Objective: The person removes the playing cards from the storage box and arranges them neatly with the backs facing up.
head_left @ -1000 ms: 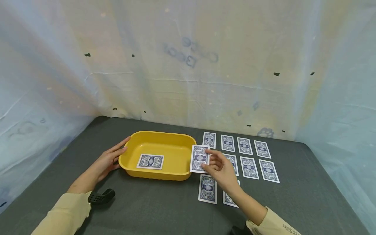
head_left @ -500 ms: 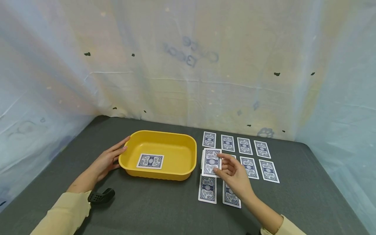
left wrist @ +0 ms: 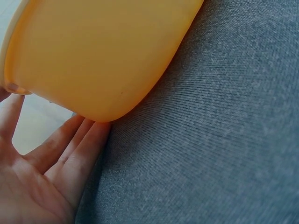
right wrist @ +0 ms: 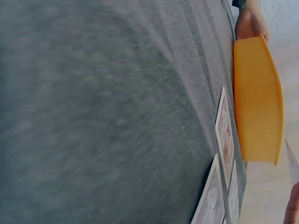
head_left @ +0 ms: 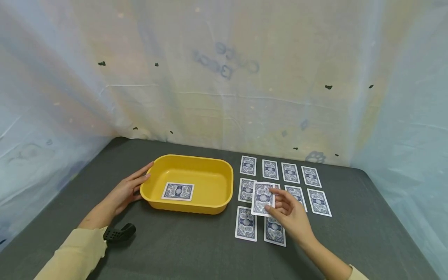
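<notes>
My right hand (head_left: pixel 292 216) pinches a blue-and-white playing card (head_left: pixel 262 200) by its right side, patterned back up, between thumb and fingers. That card overlaps cards of the middle row in the head view; only its edge (right wrist: pixel 293 161) shows in the right wrist view. With fairly straight fingers, my left hand (head_left: pixel 124 194) touches the left end of a yellow plastic tray (head_left: pixel 210 184). The left wrist view has its fingers (left wrist: pixel 86 149) against the tray's outer wall (left wrist: pixel 103 60). Inside the tray, one card (head_left: pixel 177 191) lies back up near the front wall.
Right of the tray, several cards lie back up in three rows, including a back-row card (head_left: pixel 247 165), a far-right card (head_left: pixel 319 202) and a front card (head_left: pixel 246 223). Dark grey cloth (head_left: pixel 189 249) covers the table. A pale printed curtain (head_left: pixel 224 109) hangs behind.
My right hand has moved the pinched card from the tray's right rim rightward and toward me, over the laid-out cards. The left hand and tray have stayed put.
</notes>
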### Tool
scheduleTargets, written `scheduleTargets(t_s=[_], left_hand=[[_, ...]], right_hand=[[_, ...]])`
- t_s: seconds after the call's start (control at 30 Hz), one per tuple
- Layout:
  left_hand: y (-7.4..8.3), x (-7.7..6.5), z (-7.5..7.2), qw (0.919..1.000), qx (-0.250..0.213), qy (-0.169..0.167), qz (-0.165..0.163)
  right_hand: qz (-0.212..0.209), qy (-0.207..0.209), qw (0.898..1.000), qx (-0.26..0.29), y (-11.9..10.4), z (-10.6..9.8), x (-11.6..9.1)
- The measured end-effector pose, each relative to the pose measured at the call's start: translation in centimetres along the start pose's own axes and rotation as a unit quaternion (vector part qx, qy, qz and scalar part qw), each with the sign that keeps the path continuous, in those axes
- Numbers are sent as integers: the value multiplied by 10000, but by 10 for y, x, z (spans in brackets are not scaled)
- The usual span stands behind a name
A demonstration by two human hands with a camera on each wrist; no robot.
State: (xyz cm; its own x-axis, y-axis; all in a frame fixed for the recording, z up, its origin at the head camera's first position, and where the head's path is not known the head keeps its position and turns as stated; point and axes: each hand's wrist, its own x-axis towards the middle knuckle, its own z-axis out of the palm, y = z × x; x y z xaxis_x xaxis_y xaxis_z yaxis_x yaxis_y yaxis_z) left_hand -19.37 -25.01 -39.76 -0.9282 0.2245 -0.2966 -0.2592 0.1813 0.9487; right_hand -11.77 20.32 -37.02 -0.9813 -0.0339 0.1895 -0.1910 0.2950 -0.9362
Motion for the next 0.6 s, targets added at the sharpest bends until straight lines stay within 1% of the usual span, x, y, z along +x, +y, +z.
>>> scheduleTargets(t_s=[0.47, 0.6], left_hand=[[0, -1, -1, 10000, -17, -10, 10], [-1, -1, -1, 10000, -41, -30, 21]], right_hand=[[235, 213, 9990, -313, 17, -22, -17], [447, 229, 9974, -519, 21, -29, -22]])
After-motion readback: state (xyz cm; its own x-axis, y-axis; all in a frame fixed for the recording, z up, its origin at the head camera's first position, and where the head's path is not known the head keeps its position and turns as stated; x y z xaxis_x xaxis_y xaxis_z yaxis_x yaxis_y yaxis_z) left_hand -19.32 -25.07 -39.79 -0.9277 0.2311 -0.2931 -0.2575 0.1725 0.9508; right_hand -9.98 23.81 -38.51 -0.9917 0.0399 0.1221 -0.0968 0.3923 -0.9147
